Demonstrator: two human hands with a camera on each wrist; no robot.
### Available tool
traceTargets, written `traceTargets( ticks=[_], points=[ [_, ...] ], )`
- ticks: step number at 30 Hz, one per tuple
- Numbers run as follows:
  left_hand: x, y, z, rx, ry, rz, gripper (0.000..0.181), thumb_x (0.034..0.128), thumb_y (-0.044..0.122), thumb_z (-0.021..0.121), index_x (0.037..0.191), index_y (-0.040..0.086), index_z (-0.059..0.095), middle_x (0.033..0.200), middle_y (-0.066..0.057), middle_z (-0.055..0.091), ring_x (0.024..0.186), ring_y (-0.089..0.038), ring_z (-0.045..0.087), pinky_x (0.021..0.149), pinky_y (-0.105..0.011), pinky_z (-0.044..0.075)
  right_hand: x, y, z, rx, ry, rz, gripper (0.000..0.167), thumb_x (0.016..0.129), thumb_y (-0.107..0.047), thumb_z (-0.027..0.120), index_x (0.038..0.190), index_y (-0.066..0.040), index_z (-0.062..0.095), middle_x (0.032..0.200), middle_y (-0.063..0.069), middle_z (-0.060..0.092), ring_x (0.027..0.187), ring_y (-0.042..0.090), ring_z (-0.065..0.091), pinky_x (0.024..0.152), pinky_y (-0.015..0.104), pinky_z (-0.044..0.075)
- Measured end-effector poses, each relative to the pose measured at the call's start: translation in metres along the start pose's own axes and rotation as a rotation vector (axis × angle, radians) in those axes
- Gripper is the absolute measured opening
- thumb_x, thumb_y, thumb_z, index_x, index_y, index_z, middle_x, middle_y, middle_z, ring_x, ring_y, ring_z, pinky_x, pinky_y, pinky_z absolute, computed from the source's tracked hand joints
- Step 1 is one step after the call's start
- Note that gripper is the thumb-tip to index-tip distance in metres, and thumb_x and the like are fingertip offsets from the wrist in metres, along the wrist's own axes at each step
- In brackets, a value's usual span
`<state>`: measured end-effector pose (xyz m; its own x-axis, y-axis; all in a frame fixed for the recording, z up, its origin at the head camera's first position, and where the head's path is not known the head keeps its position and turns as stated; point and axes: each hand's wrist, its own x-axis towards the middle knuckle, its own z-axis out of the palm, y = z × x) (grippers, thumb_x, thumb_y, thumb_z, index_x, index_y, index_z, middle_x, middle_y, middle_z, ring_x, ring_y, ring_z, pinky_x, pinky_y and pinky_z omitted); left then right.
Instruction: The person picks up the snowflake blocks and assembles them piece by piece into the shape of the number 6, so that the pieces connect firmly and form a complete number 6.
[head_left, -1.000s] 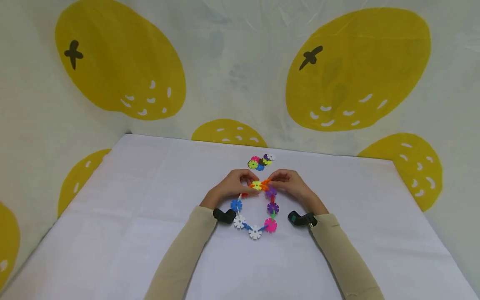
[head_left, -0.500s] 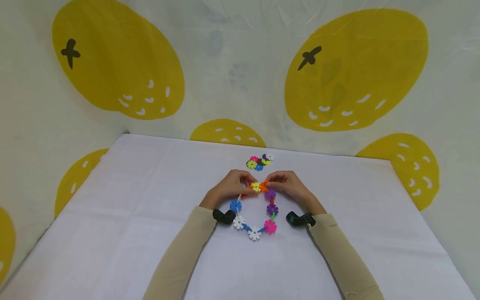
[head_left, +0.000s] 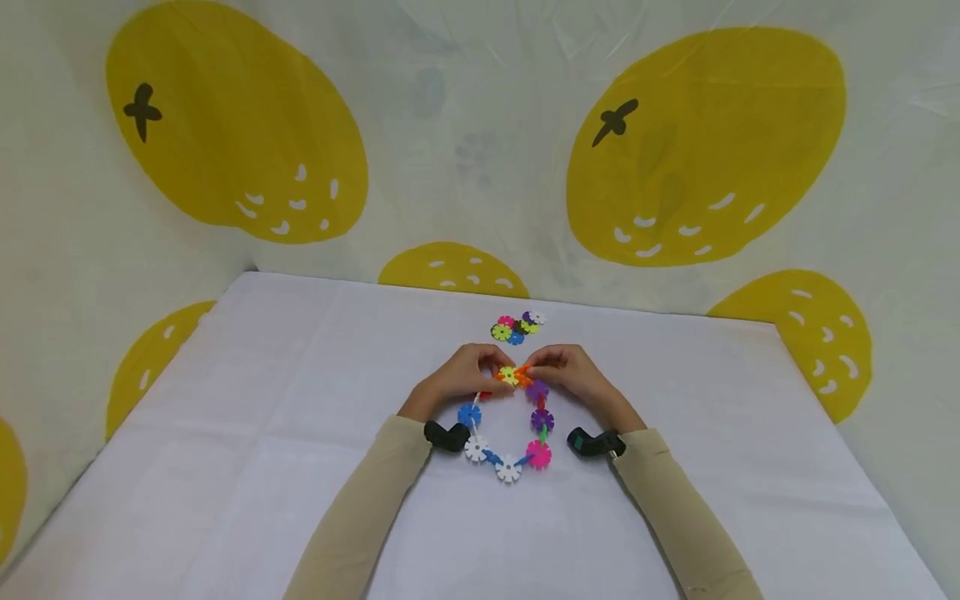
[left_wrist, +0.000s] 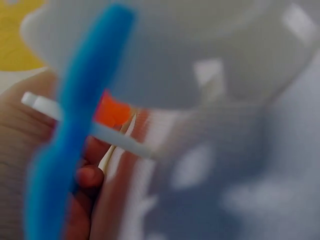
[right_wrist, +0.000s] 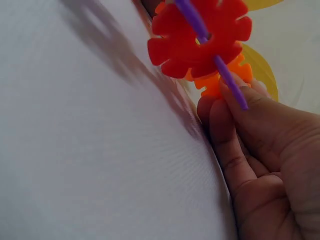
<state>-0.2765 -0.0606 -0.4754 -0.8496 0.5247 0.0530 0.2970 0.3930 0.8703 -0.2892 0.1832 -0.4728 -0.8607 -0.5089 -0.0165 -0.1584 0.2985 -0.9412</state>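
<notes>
A ring of notched snowflake discs, linked edge to edge, lies on the table between both hands. At its far end my left hand pinches a yellow disc between thumb and fingers. My right hand pinches an orange disc joined beside it; the right wrist view shows thumb and fingertips on that orange disc. A red disc with a purple one slotted through it stands nearer that camera. Blurred blue and white discs fill the left wrist view, partly covering the left fingers.
Beyond the hands, a small pile of loose discs in several colours lies on the white tabletop. A wrist camera sits on the left wrist, another on the right. A fruit-patterned cloth hangs behind the table.
Both hands keep their pinch at the far end of the ring. The right hand has shifted slightly left, toward the left hand. The head view has moved a little.
</notes>
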Motion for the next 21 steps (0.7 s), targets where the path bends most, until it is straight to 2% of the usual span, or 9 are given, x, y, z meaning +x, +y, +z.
traceTargets(
  ticks=[8, 11, 17, 21],
  points=[
    [-0.001, 0.000, 0.001, 0.012, -0.042, 0.019, 0.033, 0.0801, 0.024, 0.081, 0.109, 0.013, 0.069, 0.089, 0.001, 0.061, 0.083, -0.015, 0.052, 0.074, -0.023, 0.045, 0.000, -0.002, -0.002, -0.005, -0.061, -0.020, 0.022, 0.092, -0.009, 0.068, 0.110, 0.002, 0.067, 0.106, 0.013, 0.069, 0.096, 0.020, 0.066, 0.086, 0.022, 0.052],
    [-0.002, -0.001, 0.001, 0.016, -0.047, 0.026, 0.033, 0.0802, 0.025, 0.081, 0.109, 0.013, 0.068, 0.091, 0.002, 0.061, 0.084, -0.015, 0.052, 0.074, -0.022, 0.045, 0.000, -0.003, -0.004, 0.002, -0.057, 0.003, 0.024, 0.092, -0.010, 0.067, 0.111, 0.003, 0.066, 0.105, 0.013, 0.069, 0.095, 0.020, 0.065, 0.086, 0.022, 0.052],
    [-0.002, -0.001, -0.001, 0.030, -0.044, 0.030, 0.034, 0.0801, 0.024, 0.081, 0.109, 0.013, 0.068, 0.091, 0.002, 0.060, 0.084, -0.014, 0.052, 0.074, -0.022, 0.044, 0.009, -0.002, -0.011, 0.013, 0.030, 0.082, 0.027, 0.093, -0.017, 0.067, 0.112, 0.003, 0.066, 0.091, 0.008, 0.068, 0.080, 0.018, 0.063, 0.077, 0.021, 0.053],
    [-0.002, -0.001, 0.000, 0.026, -0.052, 0.018, 0.034, 0.0803, 0.025, 0.081, 0.110, 0.014, 0.068, 0.091, 0.002, 0.060, 0.084, -0.014, 0.051, 0.074, -0.022, 0.044, 0.015, -0.001, -0.016, 0.005, 0.087, 0.115, 0.030, 0.094, -0.017, 0.066, 0.114, 0.005, 0.065, 0.090, 0.008, 0.068, 0.076, 0.016, 0.062, 0.073, 0.020, 0.053]
  ],
)
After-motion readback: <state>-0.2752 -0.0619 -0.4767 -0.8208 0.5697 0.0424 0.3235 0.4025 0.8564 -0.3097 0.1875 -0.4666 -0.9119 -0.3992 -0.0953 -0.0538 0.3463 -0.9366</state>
